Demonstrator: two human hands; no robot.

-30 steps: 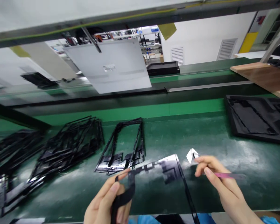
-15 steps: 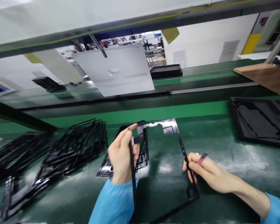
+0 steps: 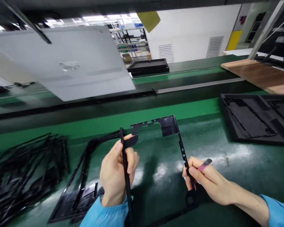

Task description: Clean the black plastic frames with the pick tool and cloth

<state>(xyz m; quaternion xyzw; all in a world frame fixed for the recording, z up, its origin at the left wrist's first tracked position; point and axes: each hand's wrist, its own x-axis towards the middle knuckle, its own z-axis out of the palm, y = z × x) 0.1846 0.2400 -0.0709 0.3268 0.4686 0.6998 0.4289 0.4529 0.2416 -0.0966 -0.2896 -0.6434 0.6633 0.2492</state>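
A thin black rectangular frame (image 3: 169, 124) is held up and tilted over the green bench between both my hands. My left hand (image 3: 115, 173) is closed around its left bar, near the top corner. My right hand (image 3: 211, 179) pinches the right bar lower down, and a small flat strip (image 3: 204, 165), pink with a dark tip, sticks up from between its fingers. The top bar has cut-outs and a wider dark panel at its right corner. Part of the frame's lower side runs out of view at the bottom.
More black frames (image 3: 81, 189) lie on the bench (image 3: 161, 189) beside my left forearm, with a tangled heap of them (image 3: 33, 176) farther left. On the right sits a black foam tray (image 3: 229, 126) holding frame parts. A grey panel (image 3: 90, 72) hangs beyond a wooden board's (image 3: 257, 74) left.
My view has swung to the right and nearer, so the heaps and hanging panel sit farther left. The held frame has tilted, and its top bar no longer shines. Both hands keep their hold.
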